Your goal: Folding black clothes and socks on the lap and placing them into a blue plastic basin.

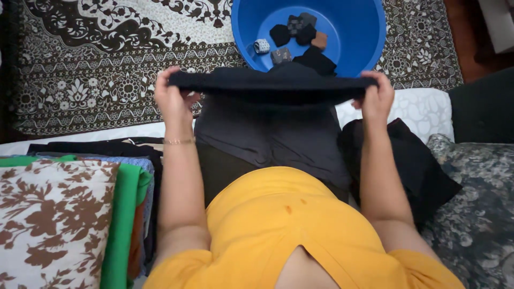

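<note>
Dark folded garment (273, 85) stretched across frame centre: my left hand (172, 101) grips one end, right hand (375, 99) the other. Blue tub (358, 32) of rolled socks (292, 35) above.

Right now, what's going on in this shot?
A seated person holds a dark garment stretched flat between the left hand and right hand, over their lap. Ahead on the patterned rug sits a blue tub holding rolled socks. A stack of folded fabrics lies at their left.
</note>
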